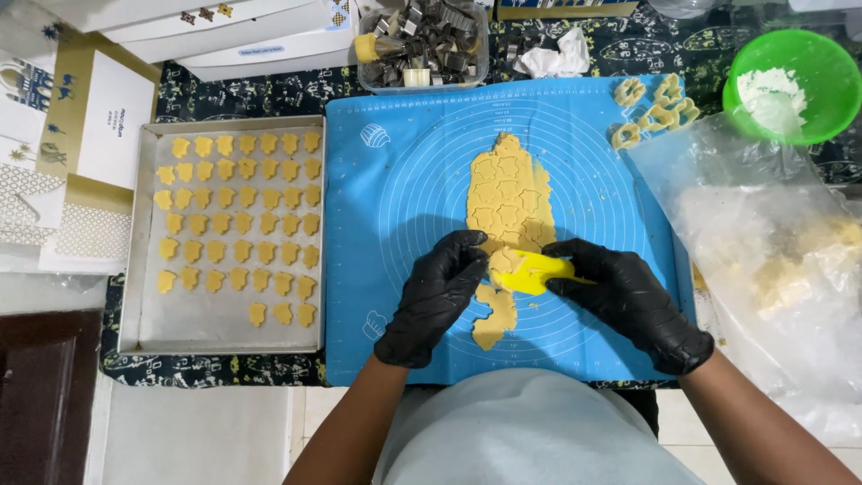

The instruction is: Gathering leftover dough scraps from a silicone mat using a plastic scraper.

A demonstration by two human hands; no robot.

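Pale yellow rolled dough sheet (508,202) lying mid blue silicone mat (377,341), stamped with cookie outlines, right hand (628,301) clamping a yellow scraper (532,272) at its near end, left hand (437,296) pinching a cut piece, filled baking tray (135,269) sitting left.
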